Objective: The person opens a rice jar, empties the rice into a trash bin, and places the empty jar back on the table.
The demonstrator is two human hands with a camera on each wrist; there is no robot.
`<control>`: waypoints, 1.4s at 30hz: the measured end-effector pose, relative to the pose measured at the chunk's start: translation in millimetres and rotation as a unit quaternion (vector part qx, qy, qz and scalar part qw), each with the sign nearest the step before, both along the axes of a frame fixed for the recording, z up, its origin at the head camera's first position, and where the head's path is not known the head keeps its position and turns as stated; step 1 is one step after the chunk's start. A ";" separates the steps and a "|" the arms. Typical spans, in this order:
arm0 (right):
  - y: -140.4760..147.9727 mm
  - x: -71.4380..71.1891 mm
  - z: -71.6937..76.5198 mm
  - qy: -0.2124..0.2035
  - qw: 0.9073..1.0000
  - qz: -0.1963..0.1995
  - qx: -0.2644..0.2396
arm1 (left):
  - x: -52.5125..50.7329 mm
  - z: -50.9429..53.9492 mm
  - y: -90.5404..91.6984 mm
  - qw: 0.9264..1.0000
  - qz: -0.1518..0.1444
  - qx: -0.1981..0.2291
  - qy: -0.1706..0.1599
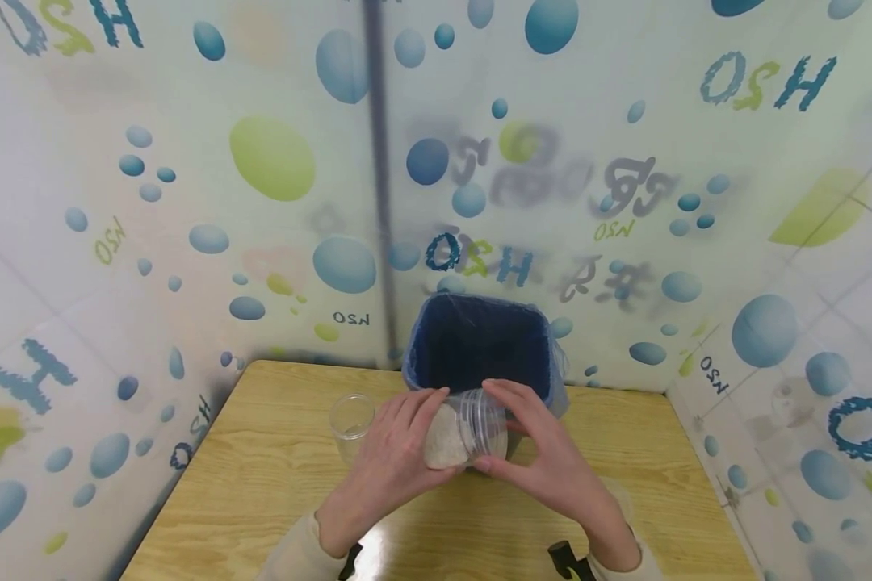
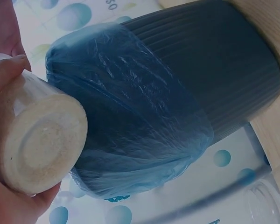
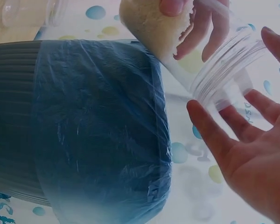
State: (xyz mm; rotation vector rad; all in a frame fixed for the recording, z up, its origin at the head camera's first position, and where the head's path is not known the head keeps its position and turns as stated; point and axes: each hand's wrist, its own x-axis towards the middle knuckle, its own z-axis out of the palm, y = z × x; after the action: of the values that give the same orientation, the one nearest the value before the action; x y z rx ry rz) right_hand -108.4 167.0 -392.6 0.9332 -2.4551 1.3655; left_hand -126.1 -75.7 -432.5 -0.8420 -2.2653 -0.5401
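A clear plastic jar (image 1: 446, 440) with pale, grainy contents lies tilted sideways in front of the bin, off the table. My left hand (image 1: 396, 448) grips its filled bottom end, with that base facing the left wrist view. At the ridged clear mouth end (image 3: 224, 65), my right hand (image 1: 541, 452) holds the jar between thumb and fingers, the fingers spread round the rim. In the right wrist view the contents sit toward the base, leaving the neck part see-through. Just beyond the jar stands a dark bin (image 1: 480, 339) lined with a blue plastic bag (image 2: 130, 102).
Another clear container (image 1: 352, 420) stands on the wooden table (image 1: 262, 484), left of my left hand. A faint round clear piece (image 1: 618, 496) lies by my right wrist, partly hidden. Patterned walls (image 1: 276, 161) close in the table at the back and sides.
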 end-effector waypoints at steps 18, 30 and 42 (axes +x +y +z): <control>38.0 2.7 -13.6 0.055 0.992 -0.026 -0.115 | 1.3 -8.2 1.5 0.997 -0.002 0.067 -0.022; 71.9 12.2 -42.4 0.006 0.981 -0.138 -0.138 | 1.5 -12.2 -4.5 0.995 -0.008 0.100 -0.018; 98.5 7.1 -88.9 -0.076 0.967 -0.227 -0.086 | 1.8 -15.5 -11.2 0.994 -0.006 0.112 -0.009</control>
State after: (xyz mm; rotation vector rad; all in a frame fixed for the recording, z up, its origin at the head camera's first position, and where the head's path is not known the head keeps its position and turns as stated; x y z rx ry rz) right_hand -101.4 265.4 -481.5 0.2098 -2.3976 1.4857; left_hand -124.3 -86.9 -448.0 -0.7407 -2.1675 -0.7927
